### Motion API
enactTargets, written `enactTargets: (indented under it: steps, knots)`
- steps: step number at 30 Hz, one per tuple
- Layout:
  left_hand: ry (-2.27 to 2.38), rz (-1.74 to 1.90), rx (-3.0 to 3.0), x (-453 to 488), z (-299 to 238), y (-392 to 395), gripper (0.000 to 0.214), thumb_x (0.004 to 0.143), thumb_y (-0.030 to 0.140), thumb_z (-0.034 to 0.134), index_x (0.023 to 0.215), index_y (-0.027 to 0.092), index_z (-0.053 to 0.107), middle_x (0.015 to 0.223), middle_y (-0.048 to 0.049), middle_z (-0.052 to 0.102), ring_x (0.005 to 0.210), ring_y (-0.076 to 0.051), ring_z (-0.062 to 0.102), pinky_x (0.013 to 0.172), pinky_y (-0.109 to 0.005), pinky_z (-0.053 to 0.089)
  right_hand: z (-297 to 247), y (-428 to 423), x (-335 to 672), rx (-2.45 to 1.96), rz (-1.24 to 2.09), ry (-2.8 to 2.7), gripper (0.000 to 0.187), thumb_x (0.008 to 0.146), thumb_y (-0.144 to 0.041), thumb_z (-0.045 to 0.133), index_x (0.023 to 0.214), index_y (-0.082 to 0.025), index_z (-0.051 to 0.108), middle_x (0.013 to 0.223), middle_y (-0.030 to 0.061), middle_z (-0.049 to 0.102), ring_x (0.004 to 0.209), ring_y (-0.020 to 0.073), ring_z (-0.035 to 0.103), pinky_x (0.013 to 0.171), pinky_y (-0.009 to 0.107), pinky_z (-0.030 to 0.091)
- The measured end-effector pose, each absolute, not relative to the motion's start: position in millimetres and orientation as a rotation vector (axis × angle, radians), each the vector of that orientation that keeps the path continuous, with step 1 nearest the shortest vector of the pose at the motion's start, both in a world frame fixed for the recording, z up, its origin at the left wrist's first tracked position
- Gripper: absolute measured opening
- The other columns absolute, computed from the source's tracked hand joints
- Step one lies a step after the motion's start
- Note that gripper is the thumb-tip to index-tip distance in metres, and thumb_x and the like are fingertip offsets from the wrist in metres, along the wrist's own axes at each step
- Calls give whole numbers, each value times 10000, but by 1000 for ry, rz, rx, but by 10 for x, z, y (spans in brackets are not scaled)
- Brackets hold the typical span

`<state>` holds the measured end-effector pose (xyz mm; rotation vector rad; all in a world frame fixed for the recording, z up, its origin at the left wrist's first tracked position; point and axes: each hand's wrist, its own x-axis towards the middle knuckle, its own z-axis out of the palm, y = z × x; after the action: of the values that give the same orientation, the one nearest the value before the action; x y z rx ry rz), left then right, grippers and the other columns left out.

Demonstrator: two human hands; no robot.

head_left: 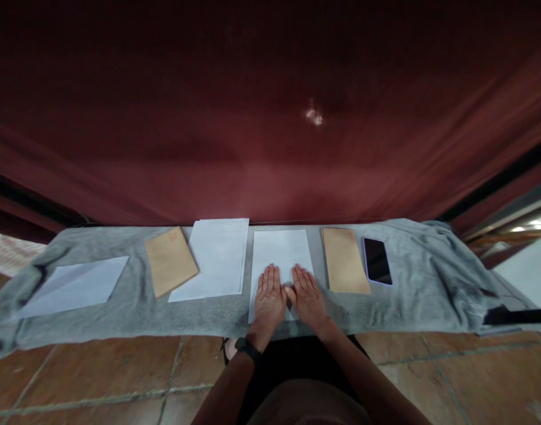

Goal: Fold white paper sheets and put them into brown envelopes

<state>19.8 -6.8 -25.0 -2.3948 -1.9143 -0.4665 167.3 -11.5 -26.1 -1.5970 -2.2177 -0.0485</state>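
Observation:
A white sheet of paper [281, 248] lies flat on the grey cloth in front of me. My left hand [270, 295] rests palm down on its left half, fingers stretched out. On the right half, my right hand [308, 294] lies just as flat, the two thumbs meeting in the middle. Neither hand grips anything. Just left is a stack of white paper [221, 254], with a brown envelope [169, 260] overlapping its left edge. To the right sits a small pile of brown envelopes [345, 261].
A phone [377, 261] with a dark screen lies right of the envelopes. Another white sheet [78, 286] is at the far left. The grey cloth [429, 277] is wrinkled at both ends. A dark red curtain [235, 147] hangs behind; tiles [106, 372] cover the floor.

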Motion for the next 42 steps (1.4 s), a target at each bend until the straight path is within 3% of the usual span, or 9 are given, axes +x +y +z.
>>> enactTargets:
  steps: [6, 14, 28, 36, 42]
  knots:
    - [-2031, -541, -2251, 138, -184, -120, 597, 1028, 315, 367, 1533, -2, 333, 1588, -246, 358, 1519, -315, 275, 1219, -511, 300, -285, -169, 1819, -1682, -164, -2159, 653, 1056, -420, 389, 1568, -27, 289, 1578, 222, 390, 1469, 321, 373, 1189, 483, 334]
    - [-2055, -523, -2206, 14, -154, -267, 613, 1034, 357, 370, 1520, -16, 350, 1577, -265, 366, 1497, -337, 324, 1210, -510, 316, -319, -198, 1864, -1699, -161, -2120, 714, 1056, -440, 375, 1611, -53, 147, 1607, 221, 329, 1464, 337, 379, 1171, 504, 352]
    - [-2033, -615, -2188, -35, -143, -320, 631, 1041, 375, 357, 1572, 44, 275, 1579, -229, 386, 1494, -327, 335, 1203, -534, 324, -301, -297, 1928, -1735, -91, -2076, 685, 1052, -453, 380, 1588, -48, 245, 1581, 221, 386, 1461, 338, 387, 1154, 509, 382]
    - [-1906, -523, -2471, 176, -54, 581, 559, 1013, 242, 331, 1538, 51, 364, 1594, -179, 386, 1514, -272, 296, 1230, -467, 301, -35, 562, 1592, -1546, 77, -2249, 518, 1076, -287, 244, 1485, -56, 463, 1544, 173, 465, 1475, 252, 378, 1203, 467, 345]
    - [-1905, -314, -2553, 157, -77, 1101, 573, 972, 176, 323, 1530, 76, 407, 1594, -161, 387, 1512, -271, 302, 1231, -477, 280, -77, 1078, 1455, -1579, 72, -2308, 486, 1078, -306, 306, 1479, -103, 490, 1546, 133, 474, 1462, 246, 396, 1214, 459, 305]
